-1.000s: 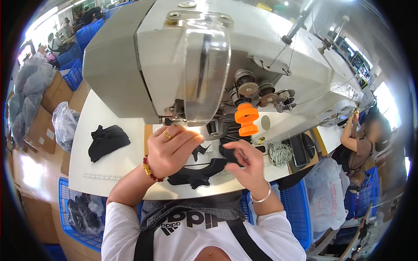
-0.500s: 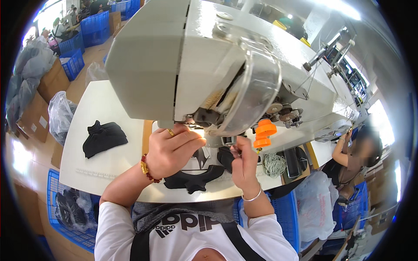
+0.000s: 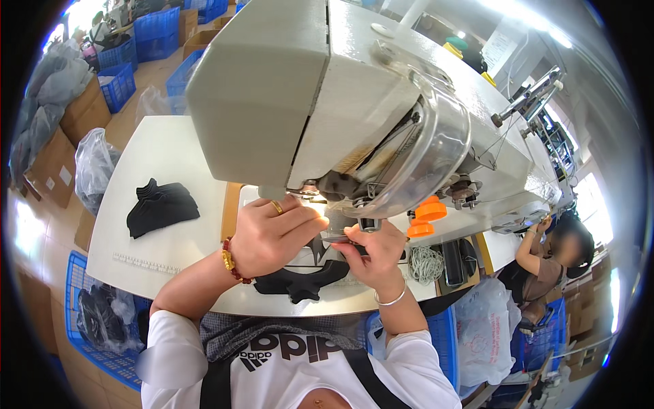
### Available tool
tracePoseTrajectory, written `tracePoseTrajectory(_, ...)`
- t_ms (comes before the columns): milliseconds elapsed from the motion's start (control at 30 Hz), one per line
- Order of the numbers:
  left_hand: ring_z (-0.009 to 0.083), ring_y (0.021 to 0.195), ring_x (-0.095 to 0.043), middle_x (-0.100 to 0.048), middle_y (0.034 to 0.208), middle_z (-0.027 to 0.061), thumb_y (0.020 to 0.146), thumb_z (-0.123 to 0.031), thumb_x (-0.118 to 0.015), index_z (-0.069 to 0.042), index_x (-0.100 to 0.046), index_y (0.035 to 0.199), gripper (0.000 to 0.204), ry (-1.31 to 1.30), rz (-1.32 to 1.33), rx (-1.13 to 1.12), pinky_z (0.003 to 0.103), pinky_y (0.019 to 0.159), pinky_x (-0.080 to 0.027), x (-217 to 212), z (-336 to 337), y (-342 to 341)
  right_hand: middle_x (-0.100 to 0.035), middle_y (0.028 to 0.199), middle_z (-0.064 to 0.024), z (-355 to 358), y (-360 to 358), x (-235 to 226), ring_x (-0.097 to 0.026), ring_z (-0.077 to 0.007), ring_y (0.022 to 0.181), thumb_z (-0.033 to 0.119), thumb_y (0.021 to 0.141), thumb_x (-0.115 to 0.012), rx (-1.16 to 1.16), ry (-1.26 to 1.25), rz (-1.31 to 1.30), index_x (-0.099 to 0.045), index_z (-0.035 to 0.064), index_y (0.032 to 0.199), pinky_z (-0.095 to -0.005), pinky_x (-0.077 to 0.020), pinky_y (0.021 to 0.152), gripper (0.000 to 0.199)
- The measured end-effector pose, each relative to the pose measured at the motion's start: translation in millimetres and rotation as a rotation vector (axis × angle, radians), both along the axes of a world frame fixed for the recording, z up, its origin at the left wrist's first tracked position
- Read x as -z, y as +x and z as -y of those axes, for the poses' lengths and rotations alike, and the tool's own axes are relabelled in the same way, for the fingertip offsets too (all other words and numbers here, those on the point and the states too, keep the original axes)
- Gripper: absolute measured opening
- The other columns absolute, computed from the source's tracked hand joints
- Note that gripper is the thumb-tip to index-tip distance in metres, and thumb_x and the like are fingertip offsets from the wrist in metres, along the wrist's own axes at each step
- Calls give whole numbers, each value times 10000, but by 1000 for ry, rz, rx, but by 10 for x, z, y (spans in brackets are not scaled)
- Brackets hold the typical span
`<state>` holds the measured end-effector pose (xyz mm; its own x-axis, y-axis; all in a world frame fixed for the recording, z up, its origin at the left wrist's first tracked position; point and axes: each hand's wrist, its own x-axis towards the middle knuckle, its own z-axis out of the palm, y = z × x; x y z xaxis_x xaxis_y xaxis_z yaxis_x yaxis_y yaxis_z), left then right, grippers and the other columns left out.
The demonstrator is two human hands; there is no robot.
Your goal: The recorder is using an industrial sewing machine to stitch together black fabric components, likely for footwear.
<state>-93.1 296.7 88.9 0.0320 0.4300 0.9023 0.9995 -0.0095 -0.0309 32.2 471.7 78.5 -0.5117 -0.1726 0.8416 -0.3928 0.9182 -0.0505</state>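
Note:
Under the head of a white sewing machine (image 3: 259, 95), my left hand (image 3: 272, 235) is closed, fingertips pressed together beside the lit needle area; whatever they hold is hidden. My right hand (image 3: 376, 253) is close by on the right, thumb and fingers pinching a thin grey pointed tool (image 3: 335, 239) that reaches toward the left hand. I cannot make out its exact kind. A dark pointed piece (image 3: 316, 251) shows below the left fingertips. Nearer me, a curved black fabric piece (image 3: 303, 281) lies by the table's front edge.
Stacked black fabric pieces (image 3: 163, 208) lie on the white table (image 3: 163, 143) at left. A bundle of pale cord (image 3: 426, 264) and a dark phone-like object (image 3: 454, 262) sit at right. Blue baskets (image 3: 112, 351) flank the table. Another person (image 3: 545, 262) works at far right.
My right hand has moved left toward the left hand, its fingers opening out from a fist into a pinch on the grey tool. The left hand stays by the needle. The whole view has shifted slightly.

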Motion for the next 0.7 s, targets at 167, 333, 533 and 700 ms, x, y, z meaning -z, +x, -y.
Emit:
tracePoseTrajectory(167,129,696,-605,-605,800,-8,641,-102,-662,-98,-666,856,216,-55,-15,-57,246,555,-482,-24,68,1,-671,786,-62,-42,71,-127,-603,-163,591,90,752,-736,7,-234,288,-598,6,955,-242,-472,540,260)
tracePoseTrajectory(333,98,570,-543,-492,675,-7,668,-107,-659,-95,-633,789,124,-82,-114,-2,234,454,-428,-70,109,-17,-680,987,-88,10,-80,-122,-623,-151,774,-44,892,-534,-245,-312,458,-639,-13,1053,-246,-479,727,195)
tracePoseTrajectory(533,111,513,-526,-472,638,-4,638,-103,-642,-89,-598,744,116,-72,-91,16,246,430,-415,-47,110,-52,-673,986,-80,78,-231,-74,-609,-128,871,-47,903,-535,-400,-752,662,-643,-26,1053,-260,-478,815,187)
tracePoseTrajectory(700,157,503,-547,-513,630,23,660,-105,-645,-80,-583,761,121,-160,65,-23,278,430,-418,-90,172,-46,-671,965,-59,101,-246,102,-607,-111,853,-43,859,-620,-265,-880,558,-649,-27,1043,-248,-484,788,187)
